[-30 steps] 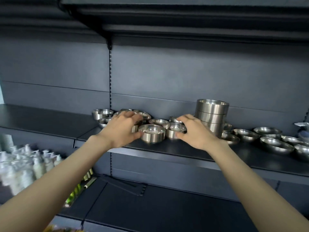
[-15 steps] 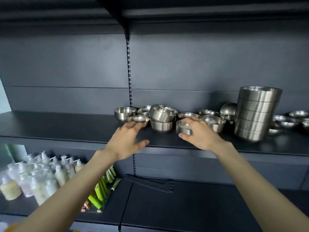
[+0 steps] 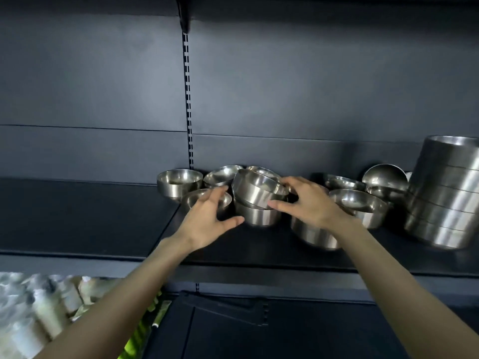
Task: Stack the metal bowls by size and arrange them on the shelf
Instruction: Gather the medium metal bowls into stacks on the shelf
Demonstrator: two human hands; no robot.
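Several loose steel bowls crowd the middle of the dark shelf (image 3: 103, 216). One tilted bowl (image 3: 255, 190) sits crooked inside a lower bowl (image 3: 259, 218). My right hand (image 3: 308, 203) grips the tilted bowl, thumb on its side and fingers over its far rim. My left hand (image 3: 207, 218) is open with spread fingers, just left of that pair and in front of a small bowl (image 3: 204, 200), its thumb near the lower bowl. Another bowl (image 3: 313, 233) lies partly hidden under my right wrist. A tall stack of larger bowls (image 3: 445, 193) stands at the right.
More single bowls sit behind: one at the left (image 3: 178, 181), one to the right (image 3: 360, 206), and several against the back wall. White bottles (image 3: 31, 320) and green packs (image 3: 145, 332) fill the lower shelf at left. An upper shelf overhangs.
My right hand has left the small front bowl and moved left onto the tilted bowl. My left hand has risen toward the bowl pair. The view has drawn closer.
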